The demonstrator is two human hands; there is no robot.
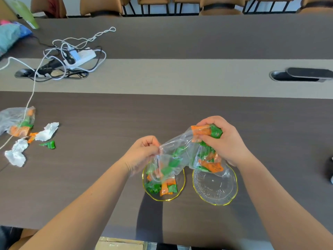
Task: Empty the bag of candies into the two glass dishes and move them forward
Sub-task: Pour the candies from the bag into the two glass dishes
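A clear plastic bag (182, 152) of green and orange wrapped candies hangs over two gold-rimmed glass dishes near the table's front edge. My left hand (144, 152) pinches the bag's open mouth above the left dish (181, 188), which holds several candies (162, 187). My right hand (223, 139) grips the bag's closed end, raised, with candies bunched inside it. The right dish (215, 188) has nothing in it; part of the bag sags over its far rim.
At the left lie a second bag of candies (16, 121), crumpled white wrappers (46, 131), and a loose green candy (49, 145). A power strip with tangled cables (77, 57) sits further back. A cable hatch (302, 75) is at the right. Chairs line the far side.
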